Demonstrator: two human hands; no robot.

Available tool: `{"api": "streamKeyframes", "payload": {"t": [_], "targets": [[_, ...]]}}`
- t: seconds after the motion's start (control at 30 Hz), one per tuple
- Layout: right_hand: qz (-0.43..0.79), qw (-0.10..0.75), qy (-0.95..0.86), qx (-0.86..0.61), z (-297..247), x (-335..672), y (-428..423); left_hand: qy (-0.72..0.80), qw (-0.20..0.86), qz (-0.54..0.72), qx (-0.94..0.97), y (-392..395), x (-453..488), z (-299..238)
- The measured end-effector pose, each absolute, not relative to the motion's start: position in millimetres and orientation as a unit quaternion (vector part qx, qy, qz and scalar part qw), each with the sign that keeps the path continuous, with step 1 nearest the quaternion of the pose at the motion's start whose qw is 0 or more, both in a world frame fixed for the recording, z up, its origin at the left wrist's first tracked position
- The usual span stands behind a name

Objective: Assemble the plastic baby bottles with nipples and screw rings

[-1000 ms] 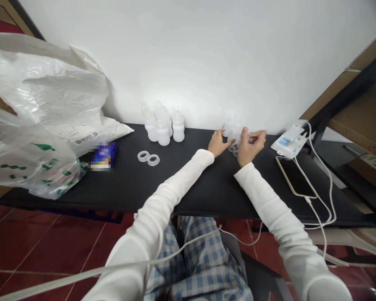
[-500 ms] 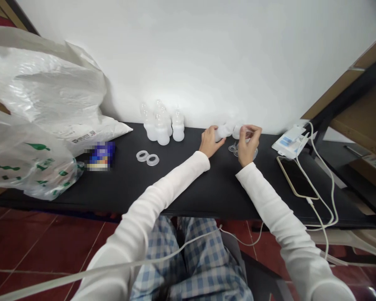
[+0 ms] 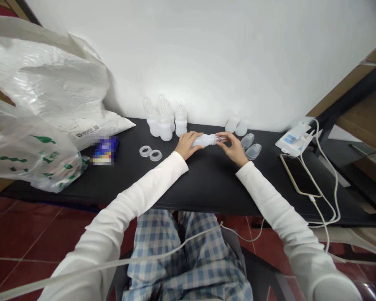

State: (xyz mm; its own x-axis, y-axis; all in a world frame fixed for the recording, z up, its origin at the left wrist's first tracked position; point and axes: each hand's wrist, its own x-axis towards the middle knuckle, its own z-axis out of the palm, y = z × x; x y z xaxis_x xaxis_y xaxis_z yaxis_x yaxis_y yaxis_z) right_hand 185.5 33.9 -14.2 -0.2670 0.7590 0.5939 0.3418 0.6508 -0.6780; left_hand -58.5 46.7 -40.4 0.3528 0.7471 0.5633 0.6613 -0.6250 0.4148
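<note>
My left hand (image 3: 188,144) is wrapped round a white baby bottle (image 3: 203,140), which lies on its side above the table with its mouth to the right. At that mouth, my right hand (image 3: 233,147) pinches a clear nipple (image 3: 219,139); its tip is partly hidden by the fingers. Two clear dome-shaped caps (image 3: 253,151) lie just right of my right hand. Behind it, two white bottle bodies (image 3: 231,124) stand against the wall. Several bottles with clear domed tops (image 3: 165,129) stand behind my left hand. Two white collar rings (image 3: 156,155) lie to its left.
On the left are large plastic bags (image 3: 50,88) and a blurred blue packet (image 3: 105,149). A phone (image 3: 301,175) with a charging cable and a white power strip (image 3: 296,139) lie on the right. A cable (image 3: 113,263) crosses over my lap.
My left hand has brought a bottle left and nearer from the back. My right hand has moved left with a clear piece to the bottle's mouth, uncovering the two caps.
</note>
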Motion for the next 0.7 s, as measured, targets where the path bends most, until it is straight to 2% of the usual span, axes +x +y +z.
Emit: {"api": "streamKeyframes", "payload": {"t": [0.13, 0.37, 0.53, 0.7], "targets": [[0.209, 0.487, -0.780, -0.332, -13.7, 187.7, 33.8, 0.390, 0.130, 0.380, 0.829, 48.3, -63.4, -36.5], [0.119, 0.426, -0.846, -0.299, -10.1, 186.4, 26.5, 0.397, 0.224, 0.383, 0.803, 45.4, -66.1, -31.3], [0.124, 0.434, -0.833, -0.320, -7.7, 190.2, 28.2, 0.408, 0.192, 0.387, 0.805, 43.8, -64.4, -31.2], [0.132, 0.415, -0.824, -0.364, -10.3, 191.3, 30.6, 0.399, 0.099, 0.374, 0.831, 44.0, -67.4, -30.9]]}}
